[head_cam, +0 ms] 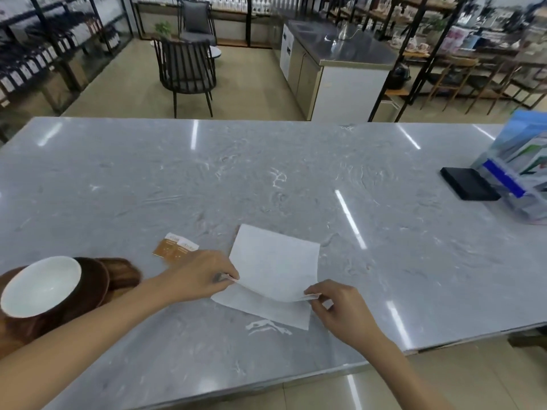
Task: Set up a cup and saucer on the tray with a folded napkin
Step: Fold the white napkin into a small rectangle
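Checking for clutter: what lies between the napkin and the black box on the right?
Nothing: in the head view, bare grey table separates the napkin from the black box.

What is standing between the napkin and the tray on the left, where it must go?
Only the left hand and its forearm cross that stretch. The napkin lies on the marble table, pinched at its near corners by both hands, the right hand too. The packets sit farther back, off the direct line to the tray.

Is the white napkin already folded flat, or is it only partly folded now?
Partly folded. The napkin has its near edge lifted and curled over, pinched by the left hand and right hand; a lower layer lies flat on the table.
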Tool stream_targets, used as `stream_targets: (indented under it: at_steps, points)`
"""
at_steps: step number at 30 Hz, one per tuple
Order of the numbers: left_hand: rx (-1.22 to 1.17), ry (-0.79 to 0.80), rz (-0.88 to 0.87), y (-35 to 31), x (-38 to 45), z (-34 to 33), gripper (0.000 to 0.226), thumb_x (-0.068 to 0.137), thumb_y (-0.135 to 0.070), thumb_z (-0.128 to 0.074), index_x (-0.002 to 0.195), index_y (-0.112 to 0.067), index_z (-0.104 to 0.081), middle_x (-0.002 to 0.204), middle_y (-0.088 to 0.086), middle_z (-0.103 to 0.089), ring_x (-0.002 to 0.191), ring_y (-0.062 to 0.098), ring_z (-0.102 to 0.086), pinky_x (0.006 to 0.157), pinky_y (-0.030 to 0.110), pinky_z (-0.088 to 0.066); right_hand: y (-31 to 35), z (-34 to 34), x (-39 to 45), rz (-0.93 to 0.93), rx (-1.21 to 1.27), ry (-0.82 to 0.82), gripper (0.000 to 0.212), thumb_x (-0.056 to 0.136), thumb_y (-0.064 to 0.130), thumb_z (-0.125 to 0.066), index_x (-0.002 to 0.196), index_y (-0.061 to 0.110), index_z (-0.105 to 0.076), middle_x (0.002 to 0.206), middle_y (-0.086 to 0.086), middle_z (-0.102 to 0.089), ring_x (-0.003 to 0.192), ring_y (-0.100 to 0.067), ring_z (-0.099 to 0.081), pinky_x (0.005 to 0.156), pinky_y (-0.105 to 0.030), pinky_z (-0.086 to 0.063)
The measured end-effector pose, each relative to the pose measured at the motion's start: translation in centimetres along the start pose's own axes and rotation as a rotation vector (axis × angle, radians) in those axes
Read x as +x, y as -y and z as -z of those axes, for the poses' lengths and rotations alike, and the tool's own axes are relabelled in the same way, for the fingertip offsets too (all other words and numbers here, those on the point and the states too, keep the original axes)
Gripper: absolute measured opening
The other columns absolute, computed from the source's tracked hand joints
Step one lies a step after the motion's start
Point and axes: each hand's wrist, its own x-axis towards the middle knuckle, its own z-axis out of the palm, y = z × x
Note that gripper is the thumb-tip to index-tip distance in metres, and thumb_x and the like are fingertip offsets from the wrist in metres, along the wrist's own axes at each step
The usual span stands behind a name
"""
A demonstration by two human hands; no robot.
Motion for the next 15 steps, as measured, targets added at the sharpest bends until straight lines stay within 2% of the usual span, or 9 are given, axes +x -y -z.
stream_targets:
  at_steps: [4,11,15]
  points:
    - [-0.003,0.015,-0.028,0.8,-1.3,-2.1,0.014,0.086,-0.033,-0.068,0.096,-0.029,-0.077,0.096,-0.017,-0.075,0.093,0.004,-0.067,0.083,0.030,-0.056,-0.1,-1.9,-1.8,-0.015,0.004,0.014,0.023,0.080,0.004,-0.071,0.097,0.018,-0.077,0.100,0.006,-0.074,0.076,-0.012,-0.070,0.066,-0.036,-0.059]
    - [-0.017,-0.039,-0.090,1.3,-2.6,-3.6,0.007,0.083,-0.021,-0.069,0.087,-0.024,-0.074,0.084,-0.014,-0.069,0.080,0.006,-0.062,0.073,0.030,-0.056,0.3,-3.1,-3.8,-0.011,-0.048,-0.068,0.016,0.084,0.010,-0.074,0.097,0.019,-0.076,0.098,0.007,-0.075,0.078,-0.015,-0.073,0.063,-0.035,-0.060]
    - [-0.031,-0.092,-0.127,1.1,-3.2,-3.9,0.004,0.085,-0.017,-0.068,0.085,-0.020,-0.069,0.085,-0.011,-0.065,0.080,0.008,-0.059,0.071,0.030,-0.054,1.1,-3.4,-4.5,-0.041,-0.098,-0.084,0.018,0.086,0.013,-0.073,0.100,0.024,-0.074,0.102,0.011,-0.074,0.073,-0.017,-0.072,0.057,-0.033,-0.058]
